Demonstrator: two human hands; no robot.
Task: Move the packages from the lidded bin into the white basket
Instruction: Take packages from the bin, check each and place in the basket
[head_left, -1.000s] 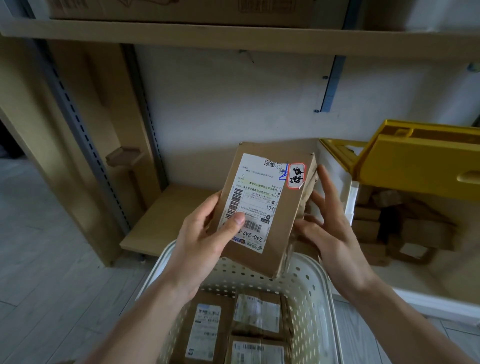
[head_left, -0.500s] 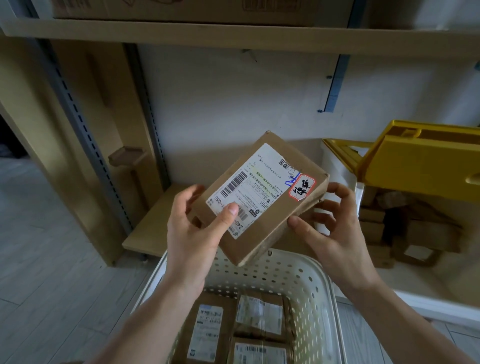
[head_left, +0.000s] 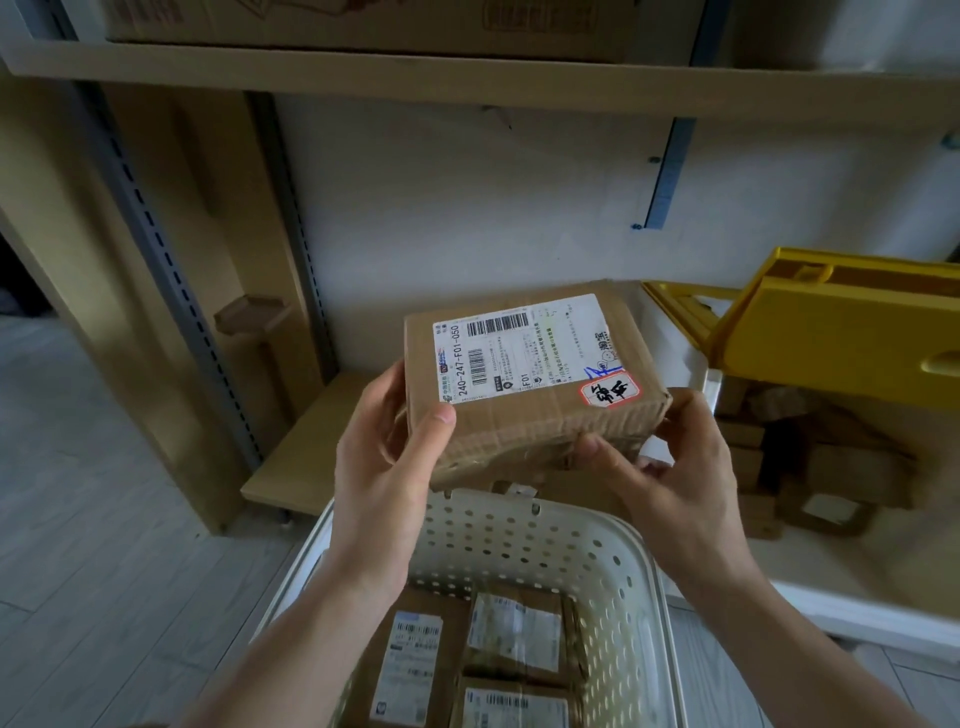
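A brown cardboard package with a white shipping label and a red-edged sticker is held level above the far rim of the white perforated basket. My left hand grips its left end, thumb on the near top corner. My right hand holds its right near corner, thumb on the front face. Three labelled packages lie in the basket's bottom. On the right stands the bin, its yellow lid raised, with several brown packages inside.
A low wooden shelf board runs behind the basket, with a metal upright at the left. An upper shelf carries cardboard boxes overhead. Pale plank floor lies to the left.
The package has been turned from standing on end to lying flat, label up and its long side across. Both hands shifted with it and hold its two ends.
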